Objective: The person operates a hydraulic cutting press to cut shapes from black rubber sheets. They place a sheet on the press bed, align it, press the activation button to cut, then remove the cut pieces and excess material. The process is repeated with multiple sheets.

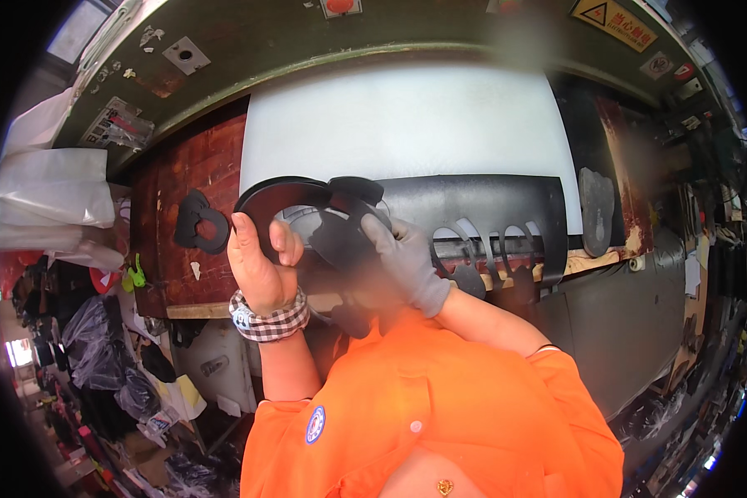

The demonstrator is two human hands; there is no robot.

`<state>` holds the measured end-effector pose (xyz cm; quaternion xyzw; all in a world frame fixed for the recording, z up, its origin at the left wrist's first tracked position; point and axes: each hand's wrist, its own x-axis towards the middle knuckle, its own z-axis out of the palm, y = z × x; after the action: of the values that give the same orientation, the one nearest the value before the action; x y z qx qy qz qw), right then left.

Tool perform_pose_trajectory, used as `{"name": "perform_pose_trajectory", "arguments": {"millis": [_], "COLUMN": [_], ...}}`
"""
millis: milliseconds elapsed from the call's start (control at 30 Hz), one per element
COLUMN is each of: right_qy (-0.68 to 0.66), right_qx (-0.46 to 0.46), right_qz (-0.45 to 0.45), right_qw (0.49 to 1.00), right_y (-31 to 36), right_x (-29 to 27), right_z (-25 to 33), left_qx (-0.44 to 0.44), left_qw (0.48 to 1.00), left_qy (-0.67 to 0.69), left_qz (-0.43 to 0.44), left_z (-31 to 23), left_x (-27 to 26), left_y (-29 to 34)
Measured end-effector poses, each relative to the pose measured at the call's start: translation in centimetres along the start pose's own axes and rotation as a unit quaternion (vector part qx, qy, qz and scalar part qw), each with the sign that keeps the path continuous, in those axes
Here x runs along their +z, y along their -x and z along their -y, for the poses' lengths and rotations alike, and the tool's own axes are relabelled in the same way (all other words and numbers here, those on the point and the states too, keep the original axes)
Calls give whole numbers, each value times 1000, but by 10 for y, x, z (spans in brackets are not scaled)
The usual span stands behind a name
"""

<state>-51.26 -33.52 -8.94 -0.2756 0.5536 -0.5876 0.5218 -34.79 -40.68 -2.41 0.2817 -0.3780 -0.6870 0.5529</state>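
In front of my chest, both hands hold black curved cut-out pieces (pixel 286 192) of flat sheet material, which seem to be layered. My left hand (pixel 261 266), bare above a checkered wristband, grips their left edge, its fingers partly hidden behind them. My right hand (pixel 407 261) wears a grey glove and pinches their right side, the thumb on top. Beyond and to the right lies a black sheet (pixel 490 195) with curved openings cut through it, its near part hanging over the table edge. A smear blurs the area just below the pieces.
A white board (pixel 390 116) covers the table's middle under a green machine beam (pixel 373 62). Another black cut-out piece (pixel 201 222) lies on the red tabletop (pixel 191 162) at left. A grey sole-shaped piece (pixel 596 212) rests at right. Plastic sheeting (pixel 54 187) hangs far left.
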Motion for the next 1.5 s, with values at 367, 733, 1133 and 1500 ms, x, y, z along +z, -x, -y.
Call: {"name": "perform_pose_trajectory", "arguments": {"millis": [367, 733, 1133, 1500], "right_qy": [-60, 241, 562, 467], "right_qx": [37, 41, -224, -54], "right_qz": [73, 77, -21, 45], "right_qw": [995, 967, 796, 882], "right_y": [5, 12, 13, 0], "right_x": [1, -72, -85, -99], "right_z": [13, -20, -70, -79], "left_qx": [-26, 211, 215, 69], "left_qw": [985, 864, 659, 596], "left_qy": [136, -431, -660, -703], "left_qz": [-102, -149, 288, 382], "left_z": [-1, -4, 146, 132], "left_x": [-28, -38, -45, -75], "left_y": [-5, -20, -26, -40]}}
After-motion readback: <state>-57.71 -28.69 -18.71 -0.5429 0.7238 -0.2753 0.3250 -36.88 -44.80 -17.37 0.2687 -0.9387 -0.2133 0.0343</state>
